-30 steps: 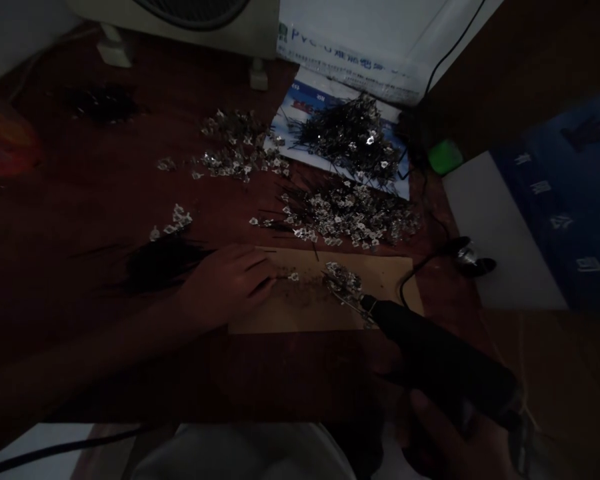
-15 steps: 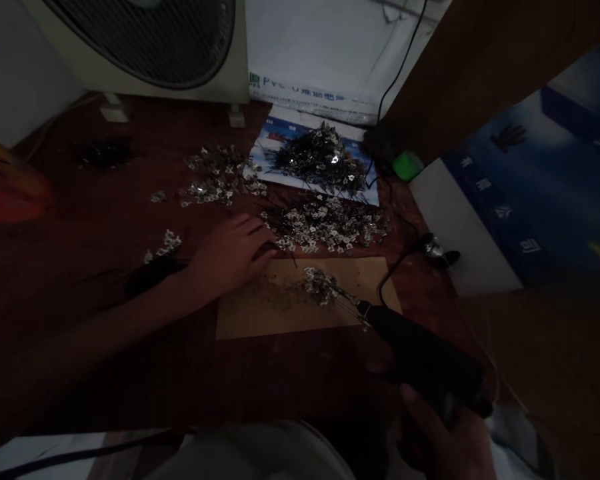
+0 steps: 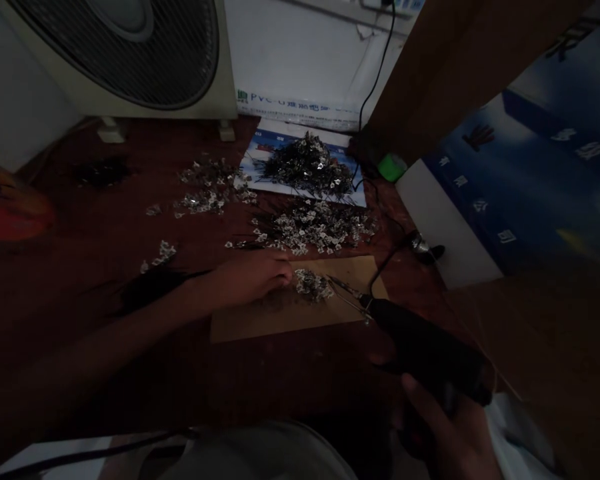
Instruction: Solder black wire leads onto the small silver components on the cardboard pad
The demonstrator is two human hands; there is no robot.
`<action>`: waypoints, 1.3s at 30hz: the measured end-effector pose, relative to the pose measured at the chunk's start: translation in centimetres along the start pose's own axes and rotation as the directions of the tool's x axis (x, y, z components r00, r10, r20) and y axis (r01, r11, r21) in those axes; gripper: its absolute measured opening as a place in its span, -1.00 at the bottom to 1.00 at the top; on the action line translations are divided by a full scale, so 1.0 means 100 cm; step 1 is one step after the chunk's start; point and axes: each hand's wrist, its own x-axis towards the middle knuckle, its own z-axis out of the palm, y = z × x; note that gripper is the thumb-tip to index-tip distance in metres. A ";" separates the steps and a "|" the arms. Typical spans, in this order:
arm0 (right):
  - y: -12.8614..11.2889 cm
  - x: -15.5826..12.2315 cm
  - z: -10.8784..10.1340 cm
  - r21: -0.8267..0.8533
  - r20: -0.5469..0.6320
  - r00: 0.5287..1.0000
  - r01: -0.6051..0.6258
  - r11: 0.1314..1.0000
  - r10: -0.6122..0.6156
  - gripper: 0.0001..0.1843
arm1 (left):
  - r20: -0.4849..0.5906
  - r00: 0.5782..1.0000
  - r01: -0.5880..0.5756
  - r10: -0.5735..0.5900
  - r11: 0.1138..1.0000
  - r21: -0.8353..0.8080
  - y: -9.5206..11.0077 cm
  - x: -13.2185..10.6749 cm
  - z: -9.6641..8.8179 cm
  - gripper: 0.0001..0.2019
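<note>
Left-hand fingers (image 3: 281, 272): centre of frame, curled in close together; whether they pinch anything cannot be told (the light is poor).
Right hand (image 3: 453, 427): lower right, wrapped around the grip of a black gun-shaped tool (image 3: 425, 340).
Metal heap (image 3: 311, 285): right of centre, between the left-hand fingers and the tool's tip, lying on a brown sheet (image 3: 250, 325).
Dark wires (image 3: 147, 291): left of centre, beside the left forearm.
Wired pieces (image 3: 320, 227): above the brown sheet, piled on the red-brown tabletop (image 3: 95, 233).
Fan unit (image 3: 175, 73): upper left.
</note>
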 end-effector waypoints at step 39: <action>-0.009 -0.001 0.021 -0.010 0.068 0.997 -0.029 1.000 0.029 -0.13 | -0.261 0.948 0.238 -0.182 0.951 0.198 -0.036 -0.084 -0.001 -0.64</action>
